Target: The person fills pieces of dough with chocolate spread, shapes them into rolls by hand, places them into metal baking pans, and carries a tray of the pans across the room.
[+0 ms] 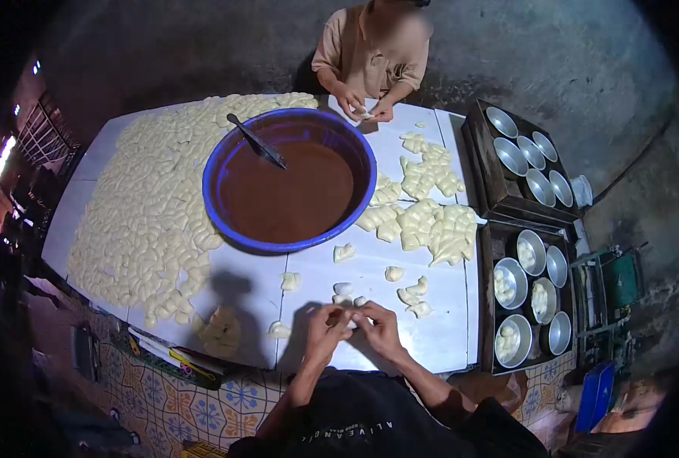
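Close to the table's front edge, my left hand and my right hand meet with fingertips pinched together. Between them is a small piece of pale dough, partly hidden by the fingers. Just beyond my fingertips lies a smooth dough ball, with another small bit beside it. To the right are some loose dough pieces, and to the left a small dough lump rests on the white tabletop. Farther off stands a blue basin of brown filling, a dark spoon leaning in it.
A wide spread of dough pieces covers the table's left side; more dough clusters lie right of the basin. At right, two wooden crates hold round metal tins, some with dough inside. Across the table, a person handles dough.
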`<state>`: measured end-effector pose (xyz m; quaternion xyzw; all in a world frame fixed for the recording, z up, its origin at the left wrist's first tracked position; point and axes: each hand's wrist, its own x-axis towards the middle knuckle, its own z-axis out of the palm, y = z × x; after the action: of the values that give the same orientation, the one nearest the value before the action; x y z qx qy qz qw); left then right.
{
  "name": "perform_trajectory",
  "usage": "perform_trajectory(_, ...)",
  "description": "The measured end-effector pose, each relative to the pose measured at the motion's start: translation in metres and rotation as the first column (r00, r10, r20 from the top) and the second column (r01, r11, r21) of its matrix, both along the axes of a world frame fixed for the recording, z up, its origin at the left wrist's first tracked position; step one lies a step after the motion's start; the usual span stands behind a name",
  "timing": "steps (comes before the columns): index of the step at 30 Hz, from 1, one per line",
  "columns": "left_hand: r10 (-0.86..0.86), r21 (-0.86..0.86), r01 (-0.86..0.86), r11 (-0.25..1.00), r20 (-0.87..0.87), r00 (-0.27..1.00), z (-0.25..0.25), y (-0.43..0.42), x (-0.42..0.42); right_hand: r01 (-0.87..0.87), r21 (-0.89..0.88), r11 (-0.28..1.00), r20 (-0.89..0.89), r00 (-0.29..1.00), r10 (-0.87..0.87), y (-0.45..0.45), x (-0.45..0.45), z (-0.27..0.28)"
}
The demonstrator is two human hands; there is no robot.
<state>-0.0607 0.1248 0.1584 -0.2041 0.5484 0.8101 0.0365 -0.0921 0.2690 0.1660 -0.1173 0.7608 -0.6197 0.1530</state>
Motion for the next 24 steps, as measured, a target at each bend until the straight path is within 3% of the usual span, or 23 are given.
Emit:
perform_trajectory(1, -0.001, 0.004, 0.001, 1.000, 0.000, 1.000, -0.001, 0.000, 0.000, 0.001, 0.004, 1.000, 0.000, 1.000, -0.001, 0.001, 0.001, -0.005)
perform_trajectory(3, -0.172, -0.302, 0.156, 0.940, -0.025, 0.985, -0.003, -0.002, 0.003, 0.149, -0.077, 0.986, 0.131, 0.982, -0.138, -0.003, 0.008, -0.005)
perform_trajectory(4, -0.175, -0.298, 0.161, 0.941, -0.021, 0.984, -0.007, -0.004, 0.002, 0.095, -0.034, 0.995, -0.088, 0.991, -0.098, -0.002, 0.005, -0.011)
perform_trajectory(6, -0.172, -0.168, 0.120, 0.978, -0.339, 0.925, -0.008, -0.010, -0.002, -0.050, -0.127, 0.991, 0.109, 0.992, 0.064, 0.006, -0.003, -0.018)
perform_trajectory(7, -0.166, 0.007, 0.183, 0.983, -0.384, 0.908, -0.007, -0.012, -0.001, -0.121, -0.351, 0.928, 0.503, 0.812, 0.296, 0.014, -0.010, -0.019)
perform_trajectory(8, -0.170, 0.011, 0.189, 0.982, -0.380, 0.909, 0.000, -0.012, -0.002, -0.133, -0.472, 0.871, 0.602, 0.673, 0.429, 0.017, -0.011, -0.008)
perform_trajectory(10, -0.023, -0.004, 0.024, 1.000, -0.439, 0.898, 0.008, -0.013, -0.005, -0.177, -0.292, 0.940, 0.351, 0.894, 0.277, 0.011, -0.020, 0.004)
perform_trajectory(11, 0.073, -0.167, -0.155, 0.974, -0.418, 0.906, -0.005, -0.013, -0.009, -0.118, -0.080, 0.990, 0.162, 0.978, 0.130, 0.011, -0.028, -0.010)
perform_trajectory(12, 0.220, -0.190, -0.276, 0.942, -0.270, 0.937, -0.024, -0.012, -0.012, 0.075, 0.028, 0.997, 0.047, 0.996, -0.077, 0.005, -0.037, -0.016)
perform_trajectory(14, 0.193, -0.248, -0.181, 0.952, 0.025, 0.981, -0.036, -0.011, -0.018, 0.324, -0.080, 0.943, -0.087, 0.940, -0.330, -0.003, -0.054, -0.050)
perform_trajectory(15, 0.158, -0.138, -0.138, 0.981, 0.145, 0.977, -0.030, -0.007, -0.018, 0.259, 0.048, 0.965, 0.365, 0.895, -0.258, -0.004, -0.059, -0.037)
perform_trajectory(16, 0.111, -0.021, -0.109, 0.994, 0.254, 0.961, -0.024, -0.001, -0.019, 0.254, 0.047, 0.966, 0.354, 0.900, -0.254, 0.000, -0.064, -0.057)
perform_trajectory(17, 0.113, 0.008, -0.118, 0.993, 0.220, 0.969, -0.034, 0.005, -0.018, 0.237, 0.083, 0.968, 0.021, 0.971, -0.239, 0.006, -0.063, -0.098)
perform_trajectory(18, 0.069, 0.024, -0.076, 0.997, 0.209, 0.976, -0.031, 0.006, -0.017, 0.229, 0.121, 0.966, -0.307, 0.934, -0.183, 0.011, -0.062, -0.121)
perform_trajectory(19, 0.068, 0.059, -0.080, 0.995, 0.187, 0.980, -0.041, 0.005, -0.016, 0.215, 0.128, 0.968, -0.299, 0.939, -0.170, 0.013, -0.061, -0.115)
perform_trajectory(21, 0.078, 0.095, -0.094, 0.991, 0.163, 0.984, -0.051, 0.004, -0.016, 0.106, 0.313, 0.944, -0.089, 0.993, -0.082, 0.016, -0.064, -0.071)
perform_trajectory(22, 0.121, -0.015, -0.120, 0.993, 0.170, 0.978, -0.049, 0.004, -0.014, 0.040, 0.391, 0.919, 0.022, 0.998, -0.053, 0.017, -0.065, -0.054)
perform_trajectory(24, 0.143, -0.291, -0.097, 0.952, 0.141, 0.980, -0.037, -0.001, -0.013, 0.274, 0.304, 0.912, -0.329, 0.929, -0.169, 0.030, -0.077, -0.061)
